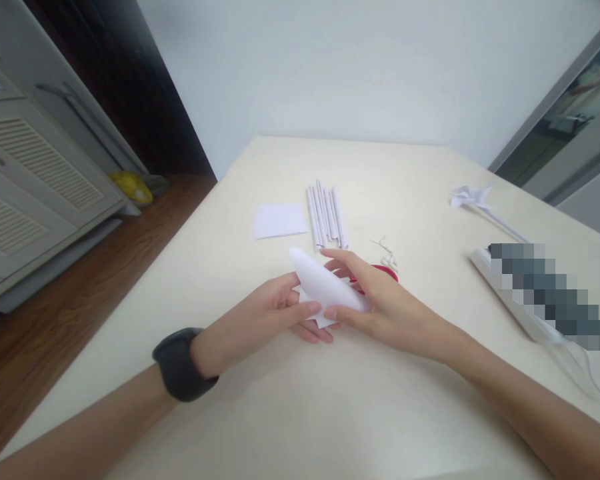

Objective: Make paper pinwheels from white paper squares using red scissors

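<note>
Both hands hold one sheet of white paper [323, 283] above the near part of the table, and it curves over in a loose fold. My left hand [290, 310] pinches its lower left edge between thumb and fingers. On the other side, my right hand [367, 293] has its thumb at the lower edge and its fingers behind the sheet. Just beyond the right hand lie red-handled scissors [387, 270], mostly hidden by that hand. Several rolled paper sticks [327, 213] lie side by side past the paper, with a flat stack of white paper [279, 221] to their left.
Thin white string [389, 259] lies by the scissors. A paper pinwheel [473, 197] on a stick rests at the right of the table [405, 180]. Nearer, a white device [515, 300] with a cable is partly blurred out. Louvred cabinets [35, 167] stand at the left.
</note>
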Available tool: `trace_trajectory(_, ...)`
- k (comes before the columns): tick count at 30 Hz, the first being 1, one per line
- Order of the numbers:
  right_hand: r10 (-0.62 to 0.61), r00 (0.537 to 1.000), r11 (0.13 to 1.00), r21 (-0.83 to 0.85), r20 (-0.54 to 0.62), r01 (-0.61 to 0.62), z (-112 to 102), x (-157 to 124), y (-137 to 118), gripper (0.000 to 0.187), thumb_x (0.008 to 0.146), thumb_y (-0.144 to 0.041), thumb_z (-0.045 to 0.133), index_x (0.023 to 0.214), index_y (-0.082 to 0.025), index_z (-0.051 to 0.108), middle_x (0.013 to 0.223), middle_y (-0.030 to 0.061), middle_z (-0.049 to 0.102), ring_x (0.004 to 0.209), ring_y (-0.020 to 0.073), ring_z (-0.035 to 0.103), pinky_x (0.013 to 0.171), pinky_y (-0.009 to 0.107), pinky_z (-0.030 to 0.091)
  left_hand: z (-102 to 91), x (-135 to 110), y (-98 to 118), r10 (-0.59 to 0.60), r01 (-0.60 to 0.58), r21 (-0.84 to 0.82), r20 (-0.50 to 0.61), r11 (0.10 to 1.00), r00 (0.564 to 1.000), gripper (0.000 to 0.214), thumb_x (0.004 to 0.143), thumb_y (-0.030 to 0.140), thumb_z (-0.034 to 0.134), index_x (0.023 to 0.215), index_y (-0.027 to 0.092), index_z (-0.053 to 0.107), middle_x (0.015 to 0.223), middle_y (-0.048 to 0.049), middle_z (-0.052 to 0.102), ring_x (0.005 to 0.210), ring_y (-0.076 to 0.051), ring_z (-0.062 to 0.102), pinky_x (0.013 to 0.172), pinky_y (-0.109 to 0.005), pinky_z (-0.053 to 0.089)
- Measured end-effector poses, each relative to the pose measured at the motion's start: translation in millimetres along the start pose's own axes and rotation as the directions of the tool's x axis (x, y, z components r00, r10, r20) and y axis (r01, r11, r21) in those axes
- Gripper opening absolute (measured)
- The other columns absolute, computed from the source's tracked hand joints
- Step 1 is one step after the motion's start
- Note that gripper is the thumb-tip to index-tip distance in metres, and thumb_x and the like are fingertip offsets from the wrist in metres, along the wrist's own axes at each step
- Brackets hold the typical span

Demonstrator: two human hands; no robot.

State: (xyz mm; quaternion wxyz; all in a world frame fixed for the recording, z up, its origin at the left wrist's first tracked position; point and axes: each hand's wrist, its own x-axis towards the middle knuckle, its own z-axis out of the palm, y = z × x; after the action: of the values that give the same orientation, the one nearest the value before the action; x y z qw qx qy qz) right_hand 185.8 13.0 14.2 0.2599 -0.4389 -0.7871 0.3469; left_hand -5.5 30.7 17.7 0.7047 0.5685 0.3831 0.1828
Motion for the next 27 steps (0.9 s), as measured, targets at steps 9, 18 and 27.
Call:
trace_trajectory(9,0.174,0.982,0.982,0.055,0.068,-0.178,-2,0,-3,0.013,0.079,-0.029,0.054,0.09,-0.023,0.05,0.076,-0.0016,0.055,0.067,0.014,0.052,0.058,0.025,0.04,0.7,0,-7,0.073,-0.071,0.129,-0.011,0.989,0.997,0.026,0.087,0.034,0.047,0.103,0.016,0.058,0.092,-0.0083,0.069,0.08,-0.021,0.068,0.073,-0.032,0.054)
trace_trajectory(18,0.191,0.981,0.981,0.046,-0.012,-0.191,-5,5,2,0.016,0.078,-0.029,0.053,0.069,-0.019,0.045,0.062,-0.005,0.04,0.054,0.0094,0.039,0.046,0.021,0.027,-3.6,3,-13,0.05,-0.047,0.124,-0.027,0.991,0.998,0.029,0.088,0.036,0.044,0.094,0.013,0.061,0.091,-0.0109,0.071,0.077,-0.021,0.068,0.073,-0.034,0.054)
trace_trajectory(27,0.232,0.973,0.962,0.151,-0.004,-0.229,-7,7,10,0.018,0.074,-0.033,0.057,0.07,-0.018,0.049,0.063,-0.004,0.042,0.054,0.0094,0.038,0.047,0.022,0.028,-0.8,3,-13,0.015,-0.022,0.157,0.043,0.987,0.999,0.028,0.086,0.034,0.048,0.09,0.013,0.066,0.087,-0.0094,0.072,0.076,-0.02,0.068,0.071,-0.031,0.053)
